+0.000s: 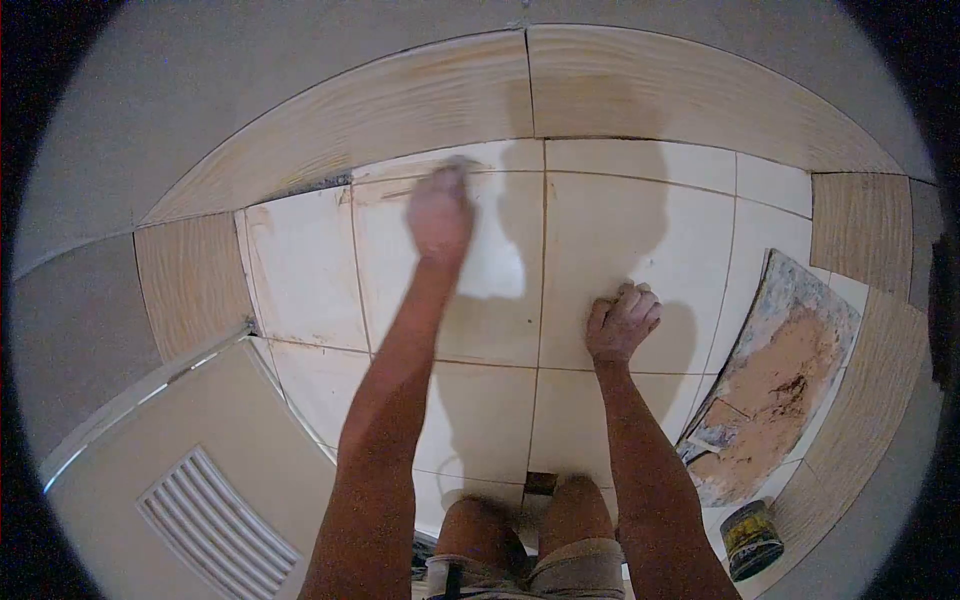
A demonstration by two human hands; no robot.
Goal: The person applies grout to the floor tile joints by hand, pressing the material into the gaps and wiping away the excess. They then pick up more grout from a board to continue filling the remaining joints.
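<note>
My left hand (440, 213) is closed and blurred by motion, over a white floor tile (490, 240) near the far row. Something small and dark (458, 163) shows at its fingertips, too blurred to name. Reddish-brown grout smears lie on the tiles around it. Lower and to the right, my right hand (624, 322) rests on a tile with its fingers curled under; whether anything lies beneath them is hidden. Brown grout lines (543, 260) run between the tiles.
At the right lies a board (776, 380) with pinkish-brown grout and a scraper-like tool (710, 440). Near it stands a dark can (752, 541). A door with a louvred vent (218, 522) fills the lower left. Wood-look tiles (640, 95) line the walls. A square dark hole (541, 483) lies by my knees.
</note>
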